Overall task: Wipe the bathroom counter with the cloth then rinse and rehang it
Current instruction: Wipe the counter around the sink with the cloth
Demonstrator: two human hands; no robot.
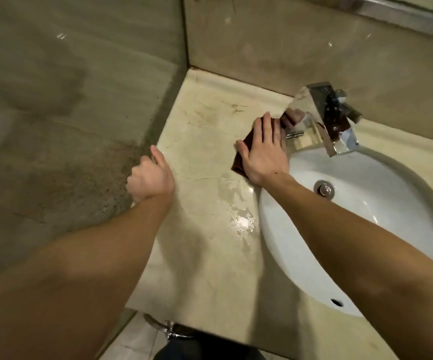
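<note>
Beige marble counter (205,255): dark cloth (238,162) beside faucet (324,118), water puddle (241,219) near sink (288,242).

Cloth (239,163): plain dark reddish-brown.
Bench (205,141): cream, with faint brownish veins.
Sink (301,242): white, at 4 o'clock from the cloth.
Tap (322,118): mirror chrome.
Wall (54,126): beige, with dark speckled staining at 9 o'clock.

two hands (150,176) (264,152), one cloth (238,163), one counter (197,261), one basin (301,245), one faucet (324,118)

Chrome faucet (324,118) over white sink (288,242) w/ drain plug (324,189); glass partition (80,100) at left.
</note>
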